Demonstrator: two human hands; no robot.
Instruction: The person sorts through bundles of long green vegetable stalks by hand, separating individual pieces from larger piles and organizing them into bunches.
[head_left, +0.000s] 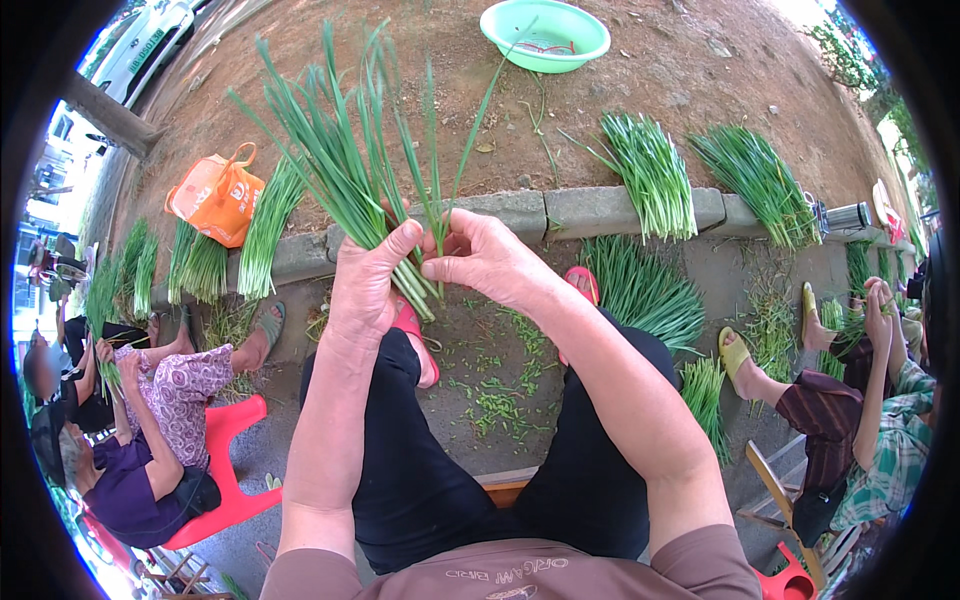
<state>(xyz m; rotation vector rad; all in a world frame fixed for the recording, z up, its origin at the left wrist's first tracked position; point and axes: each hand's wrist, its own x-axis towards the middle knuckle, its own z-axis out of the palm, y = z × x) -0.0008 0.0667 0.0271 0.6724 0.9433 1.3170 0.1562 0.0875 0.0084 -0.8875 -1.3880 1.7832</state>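
My left hand (364, 274) is wrapped around a bunch of long flat green leaves, likely garlic chives (330, 169), whose pale cut stems stick out below the thumb. Close beside it, my right hand (480, 251) pinches a few separate chive stalks (433, 172) between thumb and fingers; their blades fan upward. Both hands are above the ground between my knees. A loose heap of chives (637, 292) lies by my right foot, and a smaller bundle (703, 401) rests beside my right leg. Short green trimmings (499, 405) are scattered on the pavement below.
A stone kerb (592, 214) crosses ahead, with chive bundles (649, 176) leaning on it. An orange bag (214, 199) stands left, a green basin (544, 66) on the soil beyond. Seated people handle chives on both sides, one on a red plastic chair (225, 480).
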